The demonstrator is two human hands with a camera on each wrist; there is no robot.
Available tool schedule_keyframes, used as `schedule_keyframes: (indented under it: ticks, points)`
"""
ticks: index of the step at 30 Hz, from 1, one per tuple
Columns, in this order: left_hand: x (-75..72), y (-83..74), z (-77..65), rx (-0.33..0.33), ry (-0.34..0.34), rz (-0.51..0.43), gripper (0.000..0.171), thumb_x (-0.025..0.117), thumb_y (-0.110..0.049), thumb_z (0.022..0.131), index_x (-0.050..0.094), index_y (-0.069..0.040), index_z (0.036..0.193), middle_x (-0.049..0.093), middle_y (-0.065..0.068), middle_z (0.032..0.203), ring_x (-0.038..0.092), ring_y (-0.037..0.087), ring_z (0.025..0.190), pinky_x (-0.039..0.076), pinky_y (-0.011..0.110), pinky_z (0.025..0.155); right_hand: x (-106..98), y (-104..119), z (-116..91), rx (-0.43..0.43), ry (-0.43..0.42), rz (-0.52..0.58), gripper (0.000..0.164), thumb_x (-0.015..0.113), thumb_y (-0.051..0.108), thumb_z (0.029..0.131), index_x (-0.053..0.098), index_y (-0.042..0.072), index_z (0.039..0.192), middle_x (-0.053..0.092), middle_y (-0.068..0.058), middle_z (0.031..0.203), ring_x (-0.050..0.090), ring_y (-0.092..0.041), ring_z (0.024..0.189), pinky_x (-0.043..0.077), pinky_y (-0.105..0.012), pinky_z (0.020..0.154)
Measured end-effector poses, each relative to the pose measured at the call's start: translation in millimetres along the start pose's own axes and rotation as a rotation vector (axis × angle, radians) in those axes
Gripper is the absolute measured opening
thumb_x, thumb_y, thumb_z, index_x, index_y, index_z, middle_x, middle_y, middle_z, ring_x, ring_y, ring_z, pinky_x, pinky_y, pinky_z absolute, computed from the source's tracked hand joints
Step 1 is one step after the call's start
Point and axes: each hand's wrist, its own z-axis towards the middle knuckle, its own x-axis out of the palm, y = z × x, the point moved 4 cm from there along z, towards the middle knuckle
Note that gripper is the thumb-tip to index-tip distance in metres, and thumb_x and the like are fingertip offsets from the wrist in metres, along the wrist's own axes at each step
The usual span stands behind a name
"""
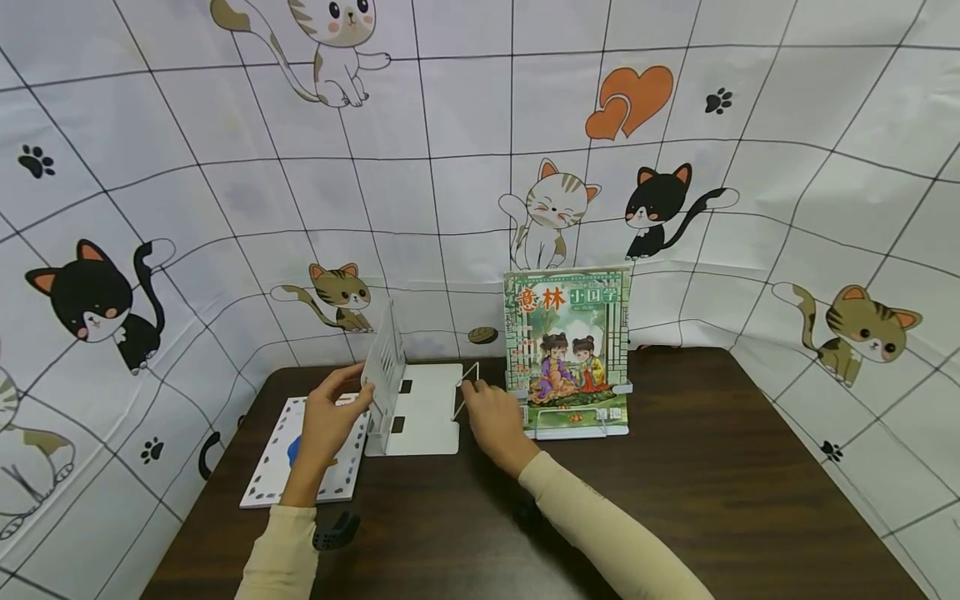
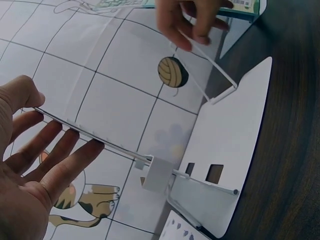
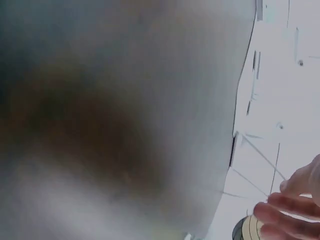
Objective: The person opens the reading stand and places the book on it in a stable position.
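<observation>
A white book stand (image 1: 423, 408) rests on the table, its slotted back panel (image 1: 384, 367) standing up at the left and its flat base lying to the right. My left hand (image 1: 330, 417) pinches the panel's edge, thumb on one side and fingers on the other, as the left wrist view shows. At the base's right end a thin white wire bracket (image 2: 222, 95) is tilted up. My right hand (image 1: 491, 417) pinches the free end of that wire. In the right wrist view the fingers (image 3: 287, 215) are at the wire, and a large blurred surface fills much of the picture.
Right of my right hand, a magazine (image 1: 567, 342) stands upright in a similar white stand with a wire front. Under my left forearm lies a white board (image 1: 262, 467) with dark marks and a blue shape. A cat-printed sheet (image 1: 465, 192) hangs behind the dark wooden table (image 1: 712, 467).
</observation>
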Motion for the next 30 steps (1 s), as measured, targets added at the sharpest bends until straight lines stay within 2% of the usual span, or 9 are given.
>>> schedule_keyframes:
  ticks: [3, 6, 11, 17, 21, 24, 26, 30]
  points:
    - [0.3, -0.5, 0.8, 0.014, -0.004, -0.004, 0.040, 0.073, -0.012, 0.102, 0.068, -0.007, 0.141, 0.071, 0.017, 0.129, 0.063, -0.006, 0.104, 0.055, 0.011, 0.079, -3.4, -6.2, 5.6, 0.005, -0.032, 0.003, 0.018, 0.080, 0.008, 0.091, 0.073, 0.011, 0.107, 0.071, -0.007, 0.090, 0.069, -0.024, 0.064, 0.052, -0.038, 0.045]
    - [0.1, -0.8, 1.1, 0.012, -0.016, -0.002, 0.039, 0.073, -0.010, 0.101, 0.070, -0.006, 0.139, 0.072, 0.018, 0.127, 0.064, -0.009, 0.102, 0.055, 0.010, 0.079, -3.7, -12.9, 8.6, 0.000, -0.064, 0.054, 0.014, 0.079, 0.012, 0.096, 0.075, 0.012, 0.109, 0.068, -0.010, 0.106, 0.069, -0.026, 0.077, 0.053, -0.039, 0.045]
    - [-0.1, -0.7, 1.3, -0.009, -0.026, 0.008, 0.037, 0.074, -0.009, 0.101, 0.071, -0.004, 0.138, 0.074, 0.020, 0.124, 0.063, -0.013, 0.097, 0.056, 0.011, 0.078, -2.0, -17.3, 7.3, -0.068, -0.096, 0.148, 0.009, 0.076, 0.011, 0.099, 0.073, 0.012, 0.107, 0.068, -0.009, 0.125, 0.070, -0.026, 0.099, 0.053, -0.036, 0.048]
    - [2.7, 1.0, 4.7, -0.038, -0.012, 0.006, 0.032, 0.071, -0.014, 0.103, 0.071, -0.003, 0.134, 0.073, 0.022, 0.120, 0.063, -0.008, 0.096, 0.056, 0.013, 0.078, -3.9, -13.5, 4.4, -0.162, -0.133, 0.197, 0.009, 0.073, 0.007, 0.100, 0.067, 0.012, 0.104, 0.070, -0.007, 0.119, 0.069, -0.026, 0.107, 0.058, -0.036, 0.056]
    - [4.9, 5.1, 9.9, -0.065, -0.022, -0.047, 0.031, 0.070, -0.017, 0.105, 0.072, -0.001, 0.131, 0.073, 0.024, 0.119, 0.066, -0.006, 0.094, 0.058, 0.014, 0.079, -6.9, -9.9, 4.8, -0.211, -0.181, 0.208, 0.011, 0.079, 0.010, 0.097, 0.069, 0.013, 0.101, 0.071, -0.005, 0.109, 0.068, -0.027, 0.109, 0.063, -0.036, 0.073]
    - [5.5, 10.1, 14.6, -0.092, -0.053, -0.107, 0.032, 0.070, -0.017, 0.105, 0.072, 0.001, 0.131, 0.073, 0.024, 0.119, 0.068, -0.004, 0.093, 0.060, 0.016, 0.080, -9.0, -5.5, 3.8, -0.250, -0.223, 0.216, 0.014, 0.082, 0.009, 0.093, 0.070, 0.014, 0.098, 0.070, -0.003, 0.102, 0.067, -0.026, 0.104, 0.062, -0.035, 0.079]
    - [5.9, 12.5, 18.2, -0.106, -0.072, -0.134, 0.033, 0.070, -0.018, 0.105, 0.072, 0.002, 0.131, 0.073, 0.020, 0.118, 0.068, -0.003, 0.093, 0.060, 0.017, 0.080, -10.5, -1.6, 2.0, -0.275, -0.238, 0.217, 0.015, 0.083, 0.008, 0.092, 0.070, 0.015, 0.097, 0.070, -0.001, 0.099, 0.066, -0.024, 0.100, 0.060, -0.033, 0.079]
    - [7.8, 18.7, 26.9, -0.134, -0.096, -0.160, 0.037, 0.070, -0.025, 0.106, 0.071, 0.001, 0.133, 0.073, 0.002, 0.114, 0.068, 0.000, 0.096, 0.059, 0.016, 0.083, -12.7, 8.5, -2.1, -0.313, -0.245, 0.184, 0.016, 0.085, 0.013, 0.091, 0.070, 0.017, 0.097, 0.068, 0.002, 0.095, 0.064, -0.019, 0.093, 0.057, -0.030, 0.077]
